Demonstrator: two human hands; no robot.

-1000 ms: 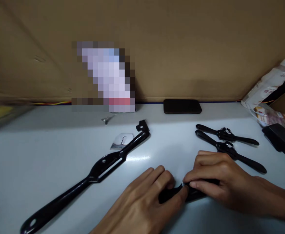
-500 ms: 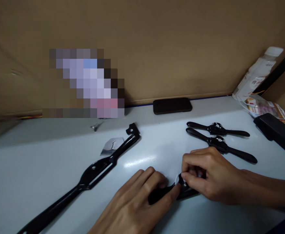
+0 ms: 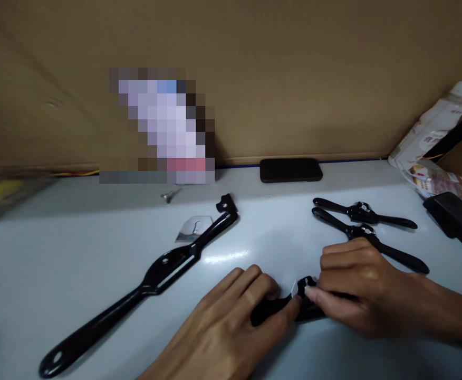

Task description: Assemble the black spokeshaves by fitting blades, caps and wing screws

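My left hand (image 3: 227, 327) and my right hand (image 3: 357, 287) meet over a small black metal part (image 3: 280, 307) lying on the pale table (image 3: 57, 253). The left fingers curl over its left end and press it down. My right thumb and fingers pinch its top, where a small pale piece (image 3: 295, 288) shows; most of the part is hidden under both hands. A long black spokeshave body (image 3: 152, 277) lies diagonally to the left, untouched.
Two assembled black spokeshaves (image 3: 363, 224) lie just beyond my right hand. A metal blade (image 3: 193, 228) and a small screw (image 3: 167, 197) sit mid-table. A dark phone (image 3: 290, 170) lies by the cardboard wall. A black box (image 3: 454, 221) and packets (image 3: 432, 153) are at the right.
My right fingers have shifted on top of the black part, from pinching its upper edge to lying flatter over it. The left hand stays pressed on it. The view swung slightly.
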